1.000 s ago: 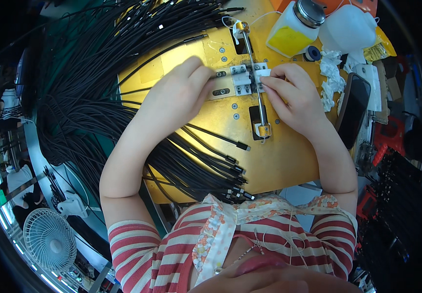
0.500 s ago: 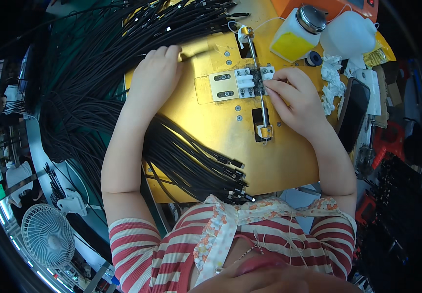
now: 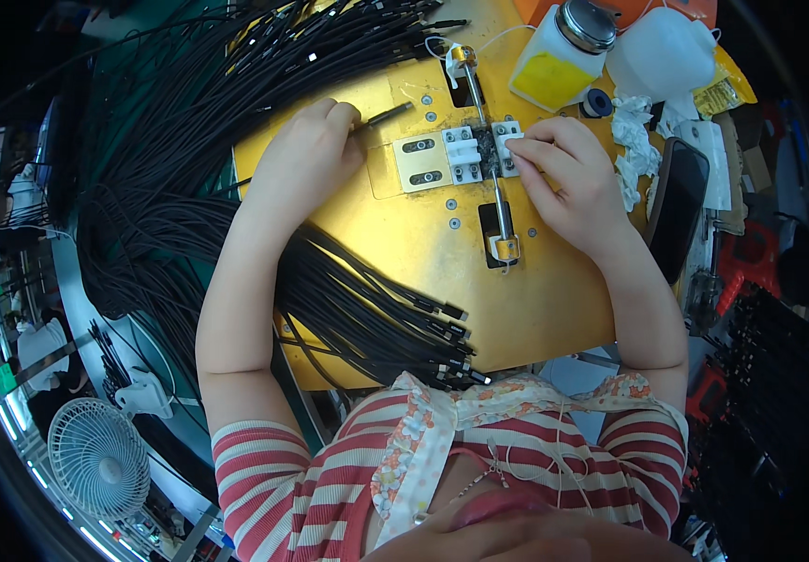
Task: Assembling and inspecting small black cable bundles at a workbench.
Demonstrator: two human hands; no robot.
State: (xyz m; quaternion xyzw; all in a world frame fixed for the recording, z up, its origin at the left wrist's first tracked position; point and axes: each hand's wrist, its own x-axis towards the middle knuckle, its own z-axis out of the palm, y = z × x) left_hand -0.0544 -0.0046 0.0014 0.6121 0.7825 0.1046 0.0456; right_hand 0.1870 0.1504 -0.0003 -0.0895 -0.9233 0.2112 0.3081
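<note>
My left hand (image 3: pixel 313 155) is closed around a black cable (image 3: pixel 388 116), whose plug end sticks out to the right over the gold plate (image 3: pixel 367 272). A small fixture stands to the right of that plug, with a white block (image 3: pixel 462 156) on its left and another white block (image 3: pixel 507 137) on its right. My right hand (image 3: pixel 573 178) is at the right-hand block, thumb and fingertips pinched together against its edge. Whatever those fingertips hold, if anything, is too small to make out. Two metal rods with brass ends (image 3: pixel 503 220) flank the fixture, one far and one near.
Black cable bundles lie at the far left (image 3: pixel 330 51) and near me (image 3: pixel 367 300). Behind my right hand stand a metal-capped bottle (image 3: pixel 562 58) and a round white container (image 3: pixel 664 54). Crumpled tissue (image 3: pixel 631 140) and a phone (image 3: pixel 678 206) lie at the right.
My left hand has shifted slightly right and toward me, and the cable end, blurred before, now shows sharply nearer the fixture. My right hand stays at the right-hand block.
</note>
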